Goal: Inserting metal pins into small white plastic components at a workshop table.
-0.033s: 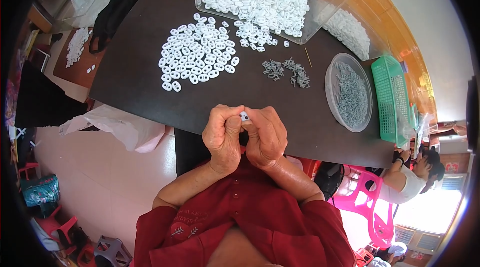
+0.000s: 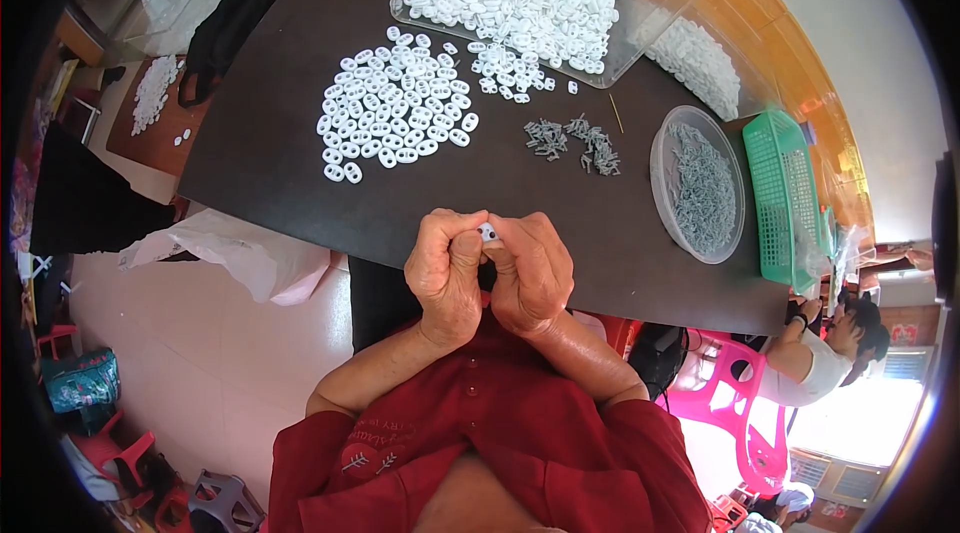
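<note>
Both hands meet at the table's front edge around a small white plastic piece with two dark holes (image 2: 488,232). My left hand (image 2: 446,268) pinches its left side between thumb and finger. From the other side my right hand (image 2: 532,268) grips the same piece, fingers curled. Much of the piece is hidden by the fingertips. Beyond the hands lies a spread of white oval two-hole pieces (image 2: 395,113). To its right are a small heap of smaller white pieces (image 2: 508,70) and two little piles of grey pins (image 2: 600,151).
A clear bin (image 2: 625,68) of white pieces stands at the back. On the right are a round tub (image 2: 660,178) of grey pins and a green basket (image 2: 775,198). A thin stick (image 2: 616,113) lies nearby. Another person (image 2: 815,358) sits beyond the right edge.
</note>
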A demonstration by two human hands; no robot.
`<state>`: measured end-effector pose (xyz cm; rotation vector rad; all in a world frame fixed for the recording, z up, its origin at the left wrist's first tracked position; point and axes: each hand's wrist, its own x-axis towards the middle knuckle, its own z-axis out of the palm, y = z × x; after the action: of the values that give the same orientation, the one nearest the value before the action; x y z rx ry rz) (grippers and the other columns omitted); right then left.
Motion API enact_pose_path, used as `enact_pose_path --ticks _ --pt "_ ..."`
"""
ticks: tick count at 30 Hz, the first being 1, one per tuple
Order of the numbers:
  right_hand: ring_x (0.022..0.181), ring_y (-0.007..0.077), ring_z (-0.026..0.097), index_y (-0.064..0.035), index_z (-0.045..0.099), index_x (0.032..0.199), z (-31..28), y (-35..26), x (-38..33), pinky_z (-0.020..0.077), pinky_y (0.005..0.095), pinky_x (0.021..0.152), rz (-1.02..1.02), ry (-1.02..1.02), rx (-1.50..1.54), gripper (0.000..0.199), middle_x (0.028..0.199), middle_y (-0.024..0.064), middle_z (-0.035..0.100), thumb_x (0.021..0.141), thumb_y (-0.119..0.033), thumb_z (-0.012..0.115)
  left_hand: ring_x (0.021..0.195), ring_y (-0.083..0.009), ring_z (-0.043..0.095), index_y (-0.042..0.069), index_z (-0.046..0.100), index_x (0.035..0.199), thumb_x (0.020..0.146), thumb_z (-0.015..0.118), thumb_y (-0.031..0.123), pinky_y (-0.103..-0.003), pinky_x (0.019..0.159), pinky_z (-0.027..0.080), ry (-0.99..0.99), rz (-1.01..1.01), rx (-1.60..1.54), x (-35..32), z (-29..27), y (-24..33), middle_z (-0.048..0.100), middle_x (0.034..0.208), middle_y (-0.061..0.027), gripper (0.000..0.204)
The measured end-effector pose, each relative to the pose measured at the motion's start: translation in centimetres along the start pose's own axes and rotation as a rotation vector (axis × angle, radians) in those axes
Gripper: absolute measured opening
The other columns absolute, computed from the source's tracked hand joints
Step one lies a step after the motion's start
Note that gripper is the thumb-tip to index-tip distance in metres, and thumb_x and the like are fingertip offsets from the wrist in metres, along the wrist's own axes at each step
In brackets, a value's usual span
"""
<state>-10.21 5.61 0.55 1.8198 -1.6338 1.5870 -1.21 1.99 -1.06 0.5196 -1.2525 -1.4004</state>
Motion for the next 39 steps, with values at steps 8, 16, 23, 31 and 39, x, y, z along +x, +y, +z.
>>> enact_pose_path --ticks 8,16,23,31,39 --pt "0.063 0.0240 0.056 0.0053 0.059 0.100 -0.2 0.1 0.2 0.0458 0.0306 0.052 0.062 0.001 0.019 0.028 0.082 0.0136 0.062 0.072 0.006 0.065 0.075 -0.0049 0.045 -0.002 0.059 0.106 0.096 0.050 0.011 -0.018 0.066 0.039 -0.028 -0.021 0.054 0.5 0.0 0.7 0.053 0.087 -0.0007 0.019" --pt "0.070 0.0180 0.058 0.0022 0.064 0.088 -2.8 0.3 0.9 0.0468 0.0271 0.061 0.320 -0.043 0.152 0.013 0.082 0.0091 0.063 0.076 0.007 0.063 0.077 -0.0071 0.052 -0.003 0.059 0.109 0.094 0.050 0.007 -0.021 0.072 0.044 -0.143 -0.243 -0.027 1.1 0.6 2.0 0.060 0.093 -0.0042 0.019" --pt "0.069 0.0147 0.059 -0.0016 0.065 0.085 -11.1 6.4 5.3 0.0470 0.0261 0.063 0.179 -0.027 -0.361 0.006 0.078 0.0088 0.063 0.079 -0.001 0.064 0.069 -0.0166 0.059 0.001 0.061 0.102 0.083 0.062 0.002 -0.026 0.063 0.047 -0.360 -0.116 0.413 4.8 0.1 0.8 0.061 0.077 -0.0085 0.020" --pt "0.071 0.0191 0.062 -0.0018 0.067 0.096 -21.2 21.0 16.3 0.0473 0.0298 0.068 0.350 0.135 -0.729 0.020 0.078 0.0130 0.066 0.079 -0.013 0.065 0.073 -0.0287 0.058 0.004 0.062 0.088 0.075 0.059 -0.001 -0.040 0.063 0.046 -0.476 0.416 0.869 11.6 2.3 -3.6 0.058 0.074 -0.0102 0.014" --pt "0.077 0.0332 0.064 -0.0095 0.067 0.085 -22.1 28.5 18.9 0.0482 0.0423 0.065 0.278 0.045 -1.186 0.012 0.080 0.0155 0.067 0.077 -0.015 0.061 0.071 -0.0294 0.056 0.006 0.063 0.084 0.072 0.055 -0.004 -0.041 0.061 0.044 -0.552 0.427 1.001 12.7 3.2 -4.6 0.054 0.070 -0.0108 0.017"
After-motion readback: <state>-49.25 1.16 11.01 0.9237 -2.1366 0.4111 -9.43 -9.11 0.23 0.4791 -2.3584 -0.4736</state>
